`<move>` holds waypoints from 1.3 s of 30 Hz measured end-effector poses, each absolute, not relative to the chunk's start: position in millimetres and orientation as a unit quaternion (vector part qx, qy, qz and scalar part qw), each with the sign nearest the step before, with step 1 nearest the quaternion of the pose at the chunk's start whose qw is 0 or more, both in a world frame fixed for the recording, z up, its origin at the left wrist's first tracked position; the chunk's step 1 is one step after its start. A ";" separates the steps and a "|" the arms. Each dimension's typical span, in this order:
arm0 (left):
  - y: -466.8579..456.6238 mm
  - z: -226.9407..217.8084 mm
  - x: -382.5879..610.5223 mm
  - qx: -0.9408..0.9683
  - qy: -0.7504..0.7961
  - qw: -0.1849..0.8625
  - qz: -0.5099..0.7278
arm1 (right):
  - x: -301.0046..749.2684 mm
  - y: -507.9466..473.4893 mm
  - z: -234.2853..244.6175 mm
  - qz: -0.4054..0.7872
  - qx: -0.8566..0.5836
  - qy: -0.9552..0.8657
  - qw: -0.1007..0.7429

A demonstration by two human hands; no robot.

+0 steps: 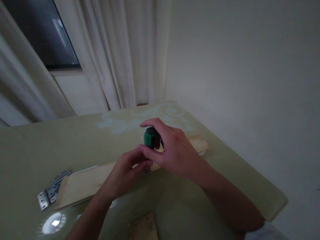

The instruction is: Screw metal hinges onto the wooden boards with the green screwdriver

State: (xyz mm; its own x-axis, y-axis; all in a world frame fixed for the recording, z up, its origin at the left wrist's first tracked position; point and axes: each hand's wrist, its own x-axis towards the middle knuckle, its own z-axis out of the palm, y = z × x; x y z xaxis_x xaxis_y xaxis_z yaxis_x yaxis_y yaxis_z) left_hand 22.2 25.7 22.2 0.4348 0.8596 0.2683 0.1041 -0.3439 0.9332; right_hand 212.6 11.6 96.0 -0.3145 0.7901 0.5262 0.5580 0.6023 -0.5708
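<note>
A screwdriver with a green and black handle stands upright over a long pale wooden board. My right hand is closed around the handle, thumb at its near side and index finger arched past its top. Just below, my left hand is pinched together close to the board; its fingers hide what is between them. A small piece of metal shows under the left fingertips at the board's near edge. The screwdriver's shaft and tip are hidden behind the hands.
Several metal hinges lie by the board's left end. A shorter wooden piece rests near me on the greenish, glossy table. A wall borders the table's right edge, and curtains hang behind it.
</note>
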 end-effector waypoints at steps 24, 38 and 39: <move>26.0 19.9 17.6 0.734 0.345 0.432 0.395 | 211.3 10.1 96.6 0.141 -0.425 -0.797 0.405; 25.5 21.8 21.4 0.716 0.375 0.412 0.420 | 210.5 10.6 95.2 0.147 -0.419 -0.802 0.399; 25.6 19.9 22.5 0.706 0.392 0.409 0.426 | 210.4 10.4 95.6 0.148 -0.419 -0.803 0.398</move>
